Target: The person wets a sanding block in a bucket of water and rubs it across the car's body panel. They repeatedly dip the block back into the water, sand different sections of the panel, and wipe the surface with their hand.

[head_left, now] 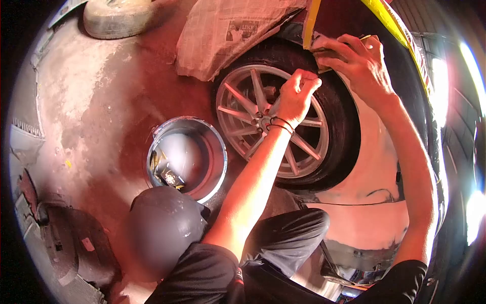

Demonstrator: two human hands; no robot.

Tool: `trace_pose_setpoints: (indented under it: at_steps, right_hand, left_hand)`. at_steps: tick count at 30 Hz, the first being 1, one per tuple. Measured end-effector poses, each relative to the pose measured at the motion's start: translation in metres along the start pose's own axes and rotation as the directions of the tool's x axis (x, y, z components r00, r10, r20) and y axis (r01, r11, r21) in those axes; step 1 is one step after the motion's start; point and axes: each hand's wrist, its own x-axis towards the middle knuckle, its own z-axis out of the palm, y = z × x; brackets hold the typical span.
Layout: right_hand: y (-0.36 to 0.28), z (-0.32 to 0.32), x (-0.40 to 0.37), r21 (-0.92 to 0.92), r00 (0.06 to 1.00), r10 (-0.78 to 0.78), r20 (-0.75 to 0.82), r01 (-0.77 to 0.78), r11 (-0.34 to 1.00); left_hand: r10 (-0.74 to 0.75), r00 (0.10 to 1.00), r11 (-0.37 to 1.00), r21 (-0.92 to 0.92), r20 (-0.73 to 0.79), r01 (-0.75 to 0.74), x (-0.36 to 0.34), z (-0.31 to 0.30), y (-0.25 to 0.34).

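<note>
My right hand [362, 63] is at the fender edge above the tyre, fingers bent over a brownish pad-like piece [324, 67] that is mostly hidden. In front of the wheel [258, 119], my left hand [297, 96] is closed with thumb and fingers together; whatever they may pinch does not show. Dark bands circle that wrist. The wheel has silver spokes and a black tyre [349, 131]. Beside my right fingers hangs a yellow tape strip [311, 23]. Below the tyre, the body panel [364, 177] has a pale, patchy surface.
A bucket [220, 147] with liquid and small items stands left of the wheel. Newspaper masking [212, 45] covers the area above it. A loose tyre [117, 20] lies at the upper left. Dark plastic parts [83, 240] sit lower left, and a dark rounded shape [172, 210] is near the bucket.
</note>
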Motion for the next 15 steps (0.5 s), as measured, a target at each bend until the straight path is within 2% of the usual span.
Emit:
trace_pose_setpoints:
  at_steps: [3,4,5,7,12,15]
  right_hand:
    - [-0.006,0.007,0.017,-0.082,0.989,0.133,-0.059,-0.137,0.987]
    - [-0.013,0.009,0.017,-0.088,0.974,0.224,-0.032,-0.226,0.970]
    - [-0.023,0.014,0.008,-0.119,0.968,0.249,-0.018,-0.250,0.961]
    - [-0.040,0.023,-0.003,-0.187,0.958,0.285,-0.020,-0.283,0.941]
    - [-0.029,0.018,0.022,-0.172,0.931,0.355,-0.088,-0.366,0.915]
    - [-0.051,0.026,0.008,-0.149,0.939,0.340,-0.055,-0.344,0.927]
  left_hand:
    - [0.008,1.000,0.999,0.043,-0.003,-0.008,-0.002,-0.003,0.000]
    - [0.040,0.999,0.999,0.037,-0.015,-0.039,-0.001,-0.003,-0.002]
    - [0.021,1.000,1.000,0.018,-0.004,-0.021,-0.005,-0.003,-0.004]
    - [0.015,1.000,1.000,-0.016,0.009,-0.015,0.000,-0.005,-0.008]
    - [0.050,0.999,0.999,-0.002,-0.016,-0.050,0.002,-0.003,-0.010]
    - [0.028,1.000,0.999,-0.015,-0.015,-0.028,0.003,-0.003,-0.011]
